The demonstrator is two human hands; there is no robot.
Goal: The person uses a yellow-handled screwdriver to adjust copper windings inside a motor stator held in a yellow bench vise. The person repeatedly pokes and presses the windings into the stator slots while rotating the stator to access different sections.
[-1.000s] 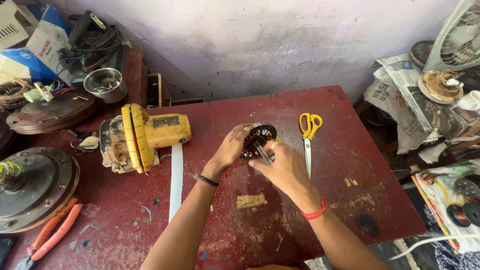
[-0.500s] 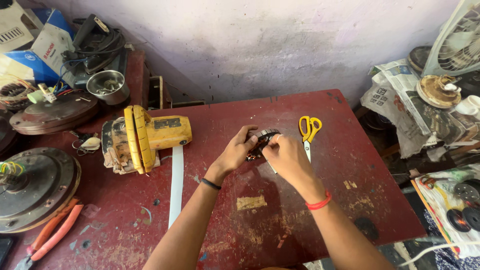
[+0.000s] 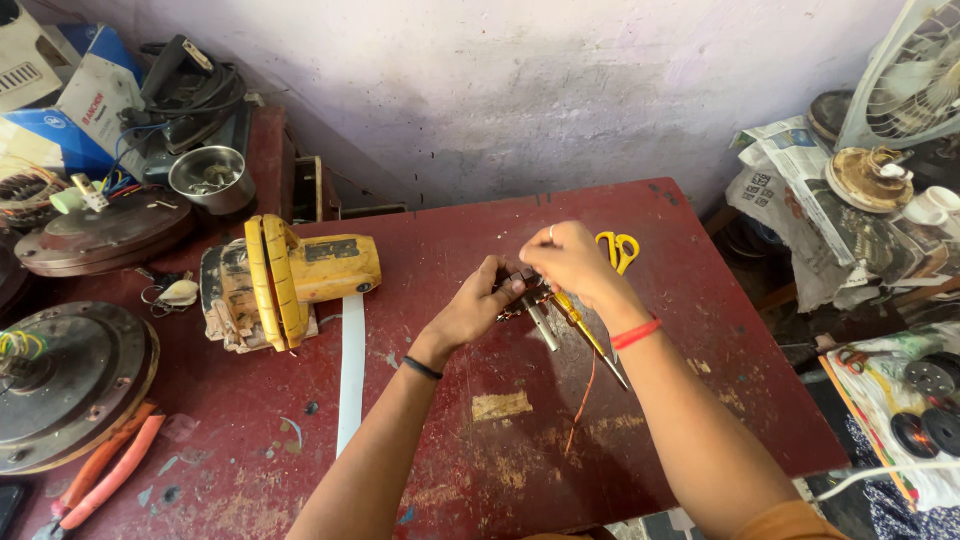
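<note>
Lifting the small motor coil (image 3: 522,291) off the red desk (image 3: 420,240) now, left hand (image 3: 480,305) pinching it, right hand (image 3: 572,262) closed around a yellow-handled screwdriver (image 3: 580,325), both raised above where they were a second ago.

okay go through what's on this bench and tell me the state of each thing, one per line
Left hand: gripping small motor part.
Right hand: pinching the same part.
Yellow-handled screwdriver: tilted, under right wrist.
Scissors: lying flat, partly hidden.
Yellow power tool: lying idle.
Orange pliers: lying flat.

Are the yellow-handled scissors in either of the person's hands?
No. The scissors lie on the red table behind the right hand, which holds a screwdriver.
</note>
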